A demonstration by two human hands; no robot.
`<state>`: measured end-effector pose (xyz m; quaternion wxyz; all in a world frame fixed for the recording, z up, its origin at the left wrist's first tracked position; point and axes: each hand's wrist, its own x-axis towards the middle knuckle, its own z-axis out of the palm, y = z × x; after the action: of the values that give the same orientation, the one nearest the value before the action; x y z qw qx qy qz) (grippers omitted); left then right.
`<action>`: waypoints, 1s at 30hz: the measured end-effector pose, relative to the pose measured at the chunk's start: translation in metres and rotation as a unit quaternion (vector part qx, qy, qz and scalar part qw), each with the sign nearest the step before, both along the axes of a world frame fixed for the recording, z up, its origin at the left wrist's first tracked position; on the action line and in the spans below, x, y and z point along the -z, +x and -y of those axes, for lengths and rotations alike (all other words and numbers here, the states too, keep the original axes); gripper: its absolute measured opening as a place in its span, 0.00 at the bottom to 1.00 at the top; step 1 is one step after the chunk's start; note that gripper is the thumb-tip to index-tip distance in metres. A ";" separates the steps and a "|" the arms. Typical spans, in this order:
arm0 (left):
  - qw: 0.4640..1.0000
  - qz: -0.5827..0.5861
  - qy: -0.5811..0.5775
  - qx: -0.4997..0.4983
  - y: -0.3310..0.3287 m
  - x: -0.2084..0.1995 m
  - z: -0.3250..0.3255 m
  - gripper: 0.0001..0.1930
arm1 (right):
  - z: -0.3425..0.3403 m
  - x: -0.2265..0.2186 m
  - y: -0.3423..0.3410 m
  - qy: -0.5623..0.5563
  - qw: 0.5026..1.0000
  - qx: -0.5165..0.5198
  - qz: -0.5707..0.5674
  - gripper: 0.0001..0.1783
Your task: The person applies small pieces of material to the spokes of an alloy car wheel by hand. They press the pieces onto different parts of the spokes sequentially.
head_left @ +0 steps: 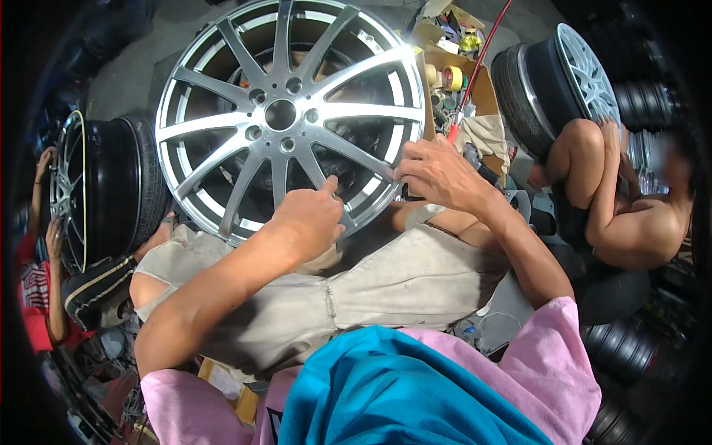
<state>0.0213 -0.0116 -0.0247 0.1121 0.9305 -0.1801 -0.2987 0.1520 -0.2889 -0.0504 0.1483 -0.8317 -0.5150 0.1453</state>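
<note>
A large silver multi-spoke wheel rim (281, 85) lies face up before me, above my lap. My left hand (311, 216) is over its near edge; one finger points up by a lower spoke while the others curl under, out of sight. At the right side of the rim, my right hand (443, 175) has its fingers bent and pressed together against the end of a spoke. Whatever either hand may hold is hidden.
Right of the rim stands a cardboard box (486, 93) with tape rolls, and a thin red rod (486, 55) rises beside it. Two people sit nearby, each with hands on another wheel: a left one (104, 189) and a right one (552, 81). Dark rims (623, 348) are stacked at right.
</note>
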 end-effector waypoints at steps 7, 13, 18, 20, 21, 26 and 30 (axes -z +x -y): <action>0.973 0.089 -0.112 -0.179 0.068 -0.057 -0.065 0.19 | 0.015 -0.006 0.032 0.264 0.920 0.258 -0.131 0.16; 0.917 0.249 -0.029 -0.311 0.095 -0.051 -0.179 0.23 | 0.039 0.033 0.029 0.107 0.852 0.446 -0.252 0.31; 0.934 0.177 0.050 -0.305 0.076 -0.034 -0.190 0.26 | 0.013 0.046 0.000 0.128 0.844 0.439 -0.280 0.32; 0.932 0.188 0.065 -0.304 0.070 -0.026 -0.189 0.27 | 0.010 0.060 -0.008 0.110 0.842 0.443 -0.287 0.32; 0.931 0.188 0.064 -0.306 0.067 -0.021 -0.192 0.27 | 0.004 0.062 -0.014 0.094 0.841 0.442 -0.297 0.32; 0.930 0.260 0.038 -0.255 0.062 -0.004 -0.196 0.25 | -0.007 0.063 -0.029 0.069 0.805 0.478 -0.345 0.31; 0.915 0.327 0.044 -0.235 0.065 0.007 -0.198 0.24 | -0.013 0.068 -0.033 0.119 0.828 0.461 -0.296 0.32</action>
<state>0.0863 0.1868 -0.0314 0.0732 0.9956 0.0301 0.0492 0.1187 -0.2760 -0.1180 0.4414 -0.8654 -0.0161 0.2367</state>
